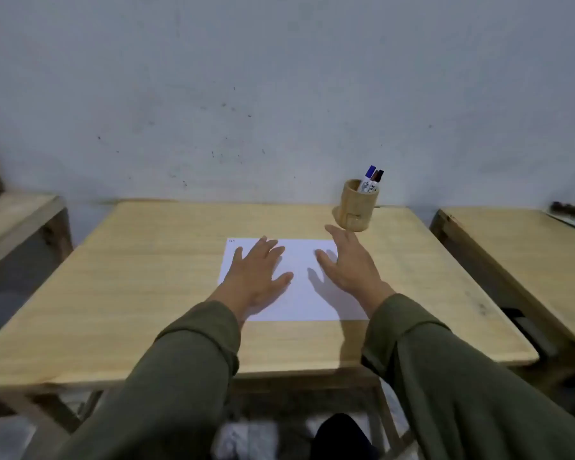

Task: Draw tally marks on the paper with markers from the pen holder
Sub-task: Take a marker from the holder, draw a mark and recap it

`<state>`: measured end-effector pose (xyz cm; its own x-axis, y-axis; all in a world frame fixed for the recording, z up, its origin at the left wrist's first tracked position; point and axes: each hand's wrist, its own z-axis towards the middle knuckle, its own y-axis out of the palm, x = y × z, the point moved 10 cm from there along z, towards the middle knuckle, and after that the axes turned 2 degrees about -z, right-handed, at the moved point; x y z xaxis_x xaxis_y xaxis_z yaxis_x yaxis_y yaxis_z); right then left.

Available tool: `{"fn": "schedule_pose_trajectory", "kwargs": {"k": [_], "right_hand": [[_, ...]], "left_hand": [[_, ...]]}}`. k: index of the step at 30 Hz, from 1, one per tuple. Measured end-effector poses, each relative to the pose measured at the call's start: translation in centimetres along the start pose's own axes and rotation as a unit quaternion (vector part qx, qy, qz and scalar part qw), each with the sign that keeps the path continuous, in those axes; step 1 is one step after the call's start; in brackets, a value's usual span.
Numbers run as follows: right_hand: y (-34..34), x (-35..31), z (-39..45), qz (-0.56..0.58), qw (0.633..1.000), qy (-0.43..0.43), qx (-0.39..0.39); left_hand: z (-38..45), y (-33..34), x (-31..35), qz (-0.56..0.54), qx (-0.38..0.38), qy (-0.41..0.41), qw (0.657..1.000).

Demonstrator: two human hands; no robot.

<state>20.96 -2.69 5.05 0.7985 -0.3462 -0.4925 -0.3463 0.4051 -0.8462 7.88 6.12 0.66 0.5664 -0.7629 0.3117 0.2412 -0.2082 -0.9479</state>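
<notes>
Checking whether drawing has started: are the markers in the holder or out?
In. The markers stand in the pen holder; both hands are bare, the right hand reaching toward it.

A pale grey-blue wall (279, 78) is seen behind the furniture, its surface marked with small dark specks and scuffs. A light wooden table (146, 293) is set against it, its grain running left to right. A second wooden table (518, 247) is placed just beside it on the right, and part of a third wooden piece (17, 217) is seen at the left edge. A grey floor (10, 293) is glimpsed between them. The scene is lit softly and evenly.
</notes>
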Motion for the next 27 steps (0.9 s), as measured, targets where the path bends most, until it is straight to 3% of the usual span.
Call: {"fn": "schedule_pose_trajectory", "kwargs": {"k": [6, 13, 18, 27], "right_hand": [[-1.9, 2.9, 1.4, 0.001, 1.000, -0.004, 0.023], [-6.3, 6.4, 5.4, 0.011, 0.996, 0.013, 0.092], [-8.0, 8.3, 8.6, -0.015, 0.994, 0.025, 0.109], [-8.7, 9.8, 13.7, -0.043, 0.986, 0.054, 0.149]], "left_hand": [[2.3, 1.2, 2.6, 0.047, 0.018, 0.016, 0.999], [4.3, 4.6, 3.1, 0.056, -0.063, -0.004, 0.996], [4.8, 3.9, 3.0, 0.069, -0.018, 0.007, 0.997], [5.0, 5.3, 2.7, 0.081, -0.085, 0.004, 0.993]]}}
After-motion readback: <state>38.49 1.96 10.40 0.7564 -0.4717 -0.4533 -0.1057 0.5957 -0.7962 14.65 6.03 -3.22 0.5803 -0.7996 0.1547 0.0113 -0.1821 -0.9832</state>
